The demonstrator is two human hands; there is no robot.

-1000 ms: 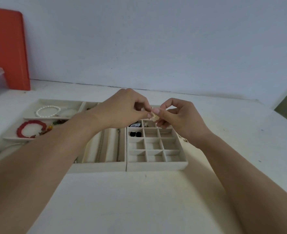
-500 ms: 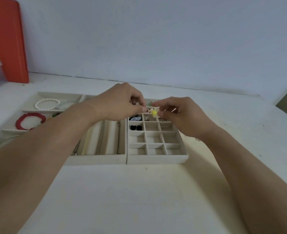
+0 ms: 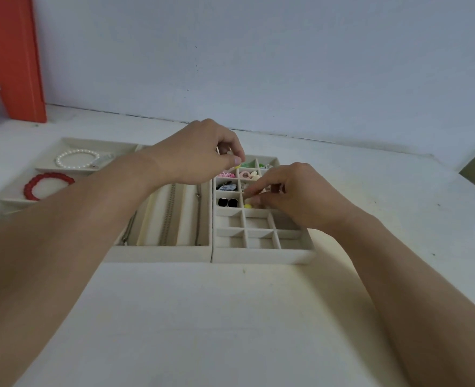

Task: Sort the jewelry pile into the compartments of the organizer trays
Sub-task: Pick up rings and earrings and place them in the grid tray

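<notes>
Pinching a tiny yellow bead-like earring point(image 3: 248, 205) between fingertips, the right hand point(image 3: 294, 195) hung low over the cream velvet grid tray point(image 3: 261, 254), with the piece at the divider of a middle-row cell just right of the pair of black square studs point(image 3: 228, 202). Such a piece probably weighed next to nothing, was hard and smooth, and would slip or bounce, so a fingertip pinch on its round head suited it best. The left hand point(image 3: 200, 155) was curled above the tray's far cells, its fingertips pressed on something small and yellowish that may have been the matching earring; the view was too blurred to say. Far cells already held pink point(image 3: 225, 173), green point(image 3: 248, 164) and blue-patterned pieces point(image 3: 226, 187), crowding the approach, while the near rows lay free. Thin cell walls left little room for fingers. Beside it, touching, sat the cream long-slot tray point(image 3: 158, 254) with a metal chain point(image 3: 170, 213), and farther left a shallow tray point(image 3: 71, 141) with a white pearl bracelet point(image 3: 75, 159) and a red beaded bracelet point(image 3: 48, 185). An orange board point(image 3: 10, 57) leaned on the wall.
</notes>
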